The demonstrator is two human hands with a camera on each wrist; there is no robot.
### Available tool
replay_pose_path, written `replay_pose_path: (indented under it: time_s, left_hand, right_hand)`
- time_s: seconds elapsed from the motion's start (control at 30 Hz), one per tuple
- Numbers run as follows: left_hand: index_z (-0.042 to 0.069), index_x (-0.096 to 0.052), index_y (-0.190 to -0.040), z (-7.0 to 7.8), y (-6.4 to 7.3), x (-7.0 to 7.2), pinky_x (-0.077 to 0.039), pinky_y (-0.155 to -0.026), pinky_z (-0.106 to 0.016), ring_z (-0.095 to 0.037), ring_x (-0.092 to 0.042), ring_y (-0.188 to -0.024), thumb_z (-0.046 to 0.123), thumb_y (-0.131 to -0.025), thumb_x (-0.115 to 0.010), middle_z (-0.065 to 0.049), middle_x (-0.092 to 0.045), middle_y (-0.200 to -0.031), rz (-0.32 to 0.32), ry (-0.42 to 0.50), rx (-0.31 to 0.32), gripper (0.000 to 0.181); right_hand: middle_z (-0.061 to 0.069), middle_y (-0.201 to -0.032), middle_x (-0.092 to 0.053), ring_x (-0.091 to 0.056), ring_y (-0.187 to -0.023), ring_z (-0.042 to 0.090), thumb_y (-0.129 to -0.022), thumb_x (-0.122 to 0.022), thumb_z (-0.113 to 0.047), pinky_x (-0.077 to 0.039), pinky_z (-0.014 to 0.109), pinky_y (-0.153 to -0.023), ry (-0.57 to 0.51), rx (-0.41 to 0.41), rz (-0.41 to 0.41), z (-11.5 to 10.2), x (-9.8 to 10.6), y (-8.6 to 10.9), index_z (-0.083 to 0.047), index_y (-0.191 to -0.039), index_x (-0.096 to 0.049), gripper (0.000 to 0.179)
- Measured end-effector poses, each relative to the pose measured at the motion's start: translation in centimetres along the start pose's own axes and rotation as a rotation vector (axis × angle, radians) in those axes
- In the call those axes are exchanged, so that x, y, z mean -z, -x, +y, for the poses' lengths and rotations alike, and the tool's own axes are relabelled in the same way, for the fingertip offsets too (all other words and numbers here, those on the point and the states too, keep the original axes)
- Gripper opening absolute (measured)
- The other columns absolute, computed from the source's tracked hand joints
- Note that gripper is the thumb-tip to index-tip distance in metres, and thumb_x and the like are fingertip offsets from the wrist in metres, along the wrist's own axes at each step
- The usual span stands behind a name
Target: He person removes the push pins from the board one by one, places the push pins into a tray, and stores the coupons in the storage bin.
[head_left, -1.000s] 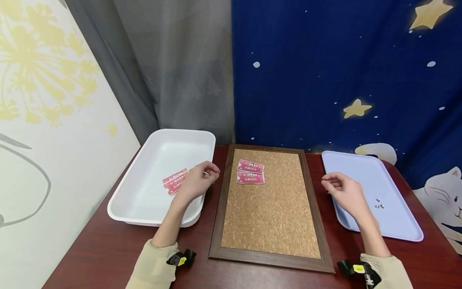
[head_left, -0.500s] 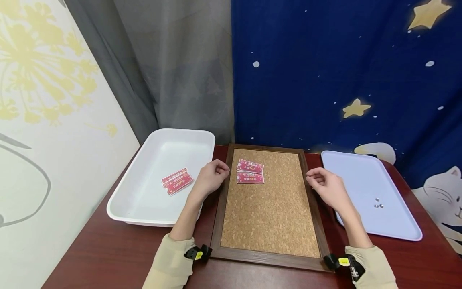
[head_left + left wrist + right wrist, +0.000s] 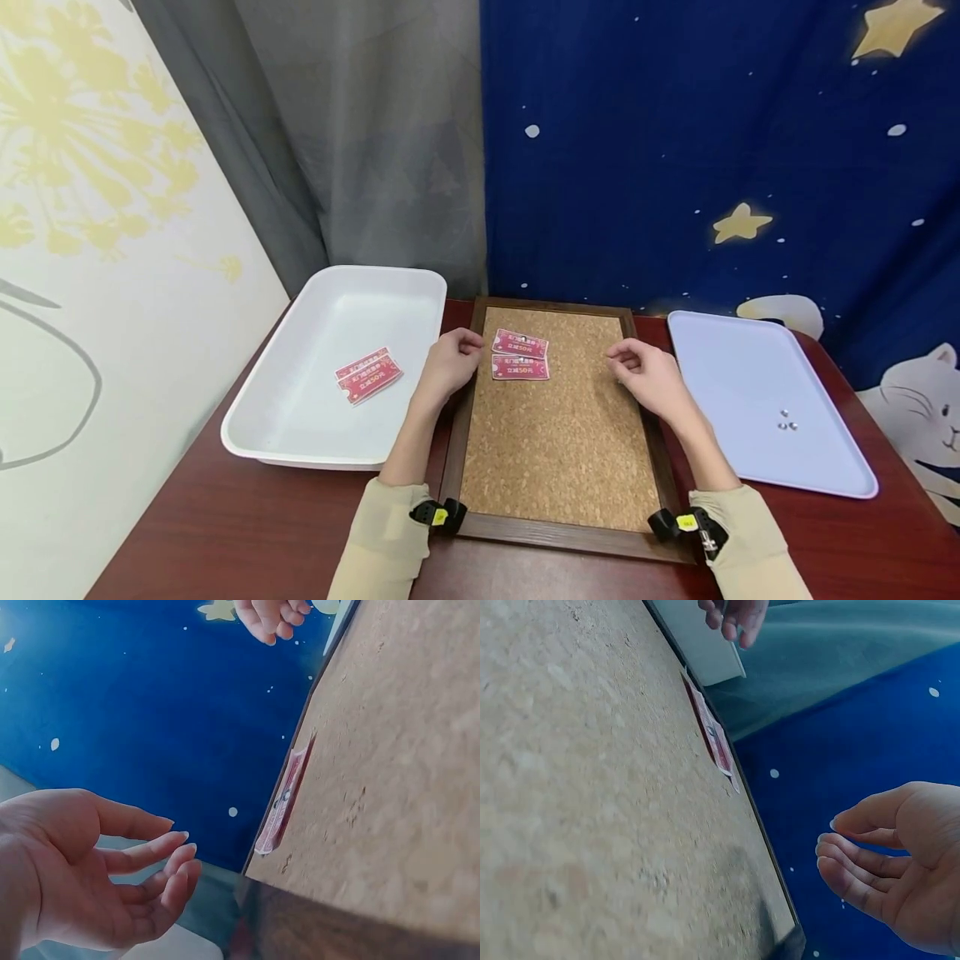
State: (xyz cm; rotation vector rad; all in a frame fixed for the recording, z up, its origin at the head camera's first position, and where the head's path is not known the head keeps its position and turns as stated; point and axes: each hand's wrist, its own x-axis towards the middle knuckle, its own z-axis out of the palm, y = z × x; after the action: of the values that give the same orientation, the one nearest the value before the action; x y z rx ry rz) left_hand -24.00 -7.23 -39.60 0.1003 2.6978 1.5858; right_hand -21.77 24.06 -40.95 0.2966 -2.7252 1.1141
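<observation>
Above the left frame edge of the cork board (image 3: 570, 433) my left hand (image 3: 452, 362) hovers with loosely bent fingers, holding nothing. My right hand (image 3: 651, 379) is over the board's right side, its thumb near its fingertips; no object shows between them in the right wrist view. Near the board's upper left are two red paper coupons, the upper coupon (image 3: 521, 342) tilted and slightly overlapping the lower coupon (image 3: 520, 368). Each has a small pin-like spot near its top edge. Both coupons also appear edge-on in the wrist views, as a pink strip (image 3: 283, 799).
Left of the board stands a white bin (image 3: 258, 417) with overlapping red coupons (image 3: 371, 377) inside. To the right, a pale blue tray (image 3: 750, 358) bears three small shiny pieces (image 3: 786, 421). All rest on a dark red table (image 3: 225, 525) before a curtain (image 3: 600, 167).
Both hands have moved inward: the left went right from over the white bin to the board's edge, the right went left from the tray's edge over the cork. The coupons stay put.
</observation>
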Motion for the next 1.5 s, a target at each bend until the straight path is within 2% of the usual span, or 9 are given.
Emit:
replay_pose_path:
  time_s: [0.33, 0.57, 0.8, 0.97, 1.1, 1.27, 1.5]
  left_hand:
    - [0.000, -0.070, -0.108, -1.1, -0.6, -1.1, -0.050, -0.077, -0.039, -0.022, -0.061, -0.083, 0.009, -0.094, -0.065, -0.009, -0.067, -0.090, -0.004, -0.068, 0.004, 0.017]
    - [-0.002, -0.068, -0.112, -1.4, -0.9, -1.7, -0.050, -0.077, -0.037, -0.021, -0.061, -0.083, 0.006, -0.091, -0.068, -0.011, -0.067, -0.095, -0.038, -0.027, 0.012, 0.023]
    - [-0.003, -0.067, -0.116, -1.8, -1.4, -2.1, -0.050, -0.076, -0.034, -0.019, -0.061, -0.083, 0.006, -0.090, -0.069, -0.012, -0.066, -0.098, -0.076, -0.039, 0.042, 0.027]
    - [-0.007, -0.063, -0.123, -2.4, -1.7, -2.4, -0.049, -0.079, -0.034, -0.019, -0.057, -0.087, 0.005, -0.091, -0.068, -0.013, -0.063, -0.103, -0.118, -0.053, 0.026, 0.034]
    - [-0.009, -0.063, -0.123, -2.6, -1.8, -2.6, -0.050, -0.082, -0.036, -0.022, -0.058, -0.092, 0.005, -0.091, -0.069, -0.016, -0.061, -0.108, -0.134, -0.064, -0.001, 0.035]
    - [-0.007, -0.065, -0.117, -2.7, -1.8, -2.7, -0.050, -0.083, -0.038, -0.023, -0.058, -0.092, 0.006, -0.091, -0.070, -0.017, -0.060, -0.108, -0.120, -0.080, -0.010, 0.029]
    - [-0.003, -0.067, -0.110, -2.8, -2.0, -2.7, -0.049, -0.079, -0.036, -0.020, -0.059, -0.085, 0.006, -0.090, -0.070, -0.012, -0.064, -0.098, -0.097, -0.071, 0.002, 0.022]
  right_hand:
    - [0.013, -0.093, -0.072, -0.069, -0.083, 0.024, -0.093, -0.067, -0.003, -0.053, 0.030, -0.073, -0.018, 0.030, -0.047, -1.1, -2.0, -1.4, 0.003, -0.103, -0.070, 0.012]
    - [0.015, -0.091, -0.072, -0.068, -0.081, 0.024, -0.091, -0.068, -0.001, -0.053, 0.035, -0.074, -0.016, 0.069, -0.082, -1.9, -3.4, -2.4, 0.005, -0.101, -0.069, 0.012]
    - [0.015, -0.090, -0.071, -0.067, -0.082, 0.025, -0.090, -0.067, 0.001, -0.054, 0.036, -0.076, -0.046, 0.075, -0.137, -2.8, -5.0, -3.3, 0.007, -0.100, -0.068, 0.011]
    - [0.015, -0.089, -0.070, -0.067, -0.083, 0.025, -0.089, -0.065, 0.004, -0.055, 0.037, -0.077, -0.072, 0.099, -0.174, -3.3, -6.2, -3.9, 0.007, -0.099, -0.068, 0.011]
    - [0.013, -0.090, -0.070, -0.065, -0.081, 0.021, -0.088, -0.067, 0.004, -0.054, 0.032, -0.074, -0.083, 0.115, -0.211, -3.7, -7.1, -4.5, 0.007, -0.100, -0.068, 0.012]
    - [0.010, -0.090, -0.070, -0.065, -0.080, 0.019, -0.087, -0.070, 0.000, -0.053, 0.031, -0.072, -0.027, 0.121, -0.232, -4.2, -7.9, -5.1, 0.004, -0.100, -0.068, 0.013]
    - [0.008, -0.087, -0.069, -0.064, -0.079, 0.017, -0.089, -0.071, -0.003, -0.052, 0.033, -0.072, 0.040, 0.091, -0.261, -4.3, -8.7, -5.9, 0.002, -0.100, -0.070, 0.013]
